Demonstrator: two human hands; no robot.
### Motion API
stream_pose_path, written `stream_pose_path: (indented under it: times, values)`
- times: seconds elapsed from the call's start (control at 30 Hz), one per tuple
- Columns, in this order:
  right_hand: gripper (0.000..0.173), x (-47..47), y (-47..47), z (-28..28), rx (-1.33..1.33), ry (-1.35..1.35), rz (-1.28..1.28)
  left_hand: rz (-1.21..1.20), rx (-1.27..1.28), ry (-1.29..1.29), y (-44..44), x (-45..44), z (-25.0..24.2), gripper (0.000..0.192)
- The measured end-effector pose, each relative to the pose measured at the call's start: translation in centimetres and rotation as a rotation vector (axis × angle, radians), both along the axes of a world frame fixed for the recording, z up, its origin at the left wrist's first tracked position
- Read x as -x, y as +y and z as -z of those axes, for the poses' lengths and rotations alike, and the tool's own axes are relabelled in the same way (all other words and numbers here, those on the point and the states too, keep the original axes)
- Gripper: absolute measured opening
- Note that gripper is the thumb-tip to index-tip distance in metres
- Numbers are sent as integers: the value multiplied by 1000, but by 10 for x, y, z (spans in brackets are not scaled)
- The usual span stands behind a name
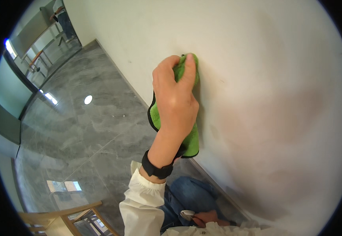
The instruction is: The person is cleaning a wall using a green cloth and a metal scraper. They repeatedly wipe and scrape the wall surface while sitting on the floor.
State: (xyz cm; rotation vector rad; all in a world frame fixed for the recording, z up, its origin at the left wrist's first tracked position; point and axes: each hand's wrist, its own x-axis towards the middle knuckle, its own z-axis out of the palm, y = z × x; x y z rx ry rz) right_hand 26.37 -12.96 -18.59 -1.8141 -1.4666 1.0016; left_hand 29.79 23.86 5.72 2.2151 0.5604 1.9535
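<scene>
My left hand [175,94], with a black band at the wrist, grips a folded green microfibre cloth [191,141] with black edging. The cloth lies against the white wall [247,65], and its upper end is pinched between my thumb and fingers. Faint brownish smudges and small marks show on the wall to the right of the cloth. Low in the view, by a bent knee in blue jeans [188,193], my right hand [208,217] is partly hidden by shadow and sleeve. Its fingertips close on a small oval greyish object [187,214], whose kind I cannot tell.
Grey glossy floor tiles [100,132] run along the wall's skirting [120,72]. A wooden piece of furniture [61,218] stands at the lower left. Beyond a glass partition at the upper left are a table [35,35] and a standing person [63,20].
</scene>
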Motion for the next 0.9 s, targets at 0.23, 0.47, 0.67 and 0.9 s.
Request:
stream_pose_path:
  times: [0.23, 0.47, 0.67, 0.9]
  values:
    - [17, -7, 29, -17, 9, 7, -70, 90, -68, -24, -12, 22, -12, 50]
    - [18, -10, 40, -23, 19, 8, -121, 27, 173, 0, -9, 12, 13, 51]
    - [18, -11, 34, -20, 25, 9, -143, 52, 22, -58, -22, 14, 14, 53]
    - [19, 0, 12, -36, 53, 13, -184, 68, 8, -59, -29, 15, 12, 53]
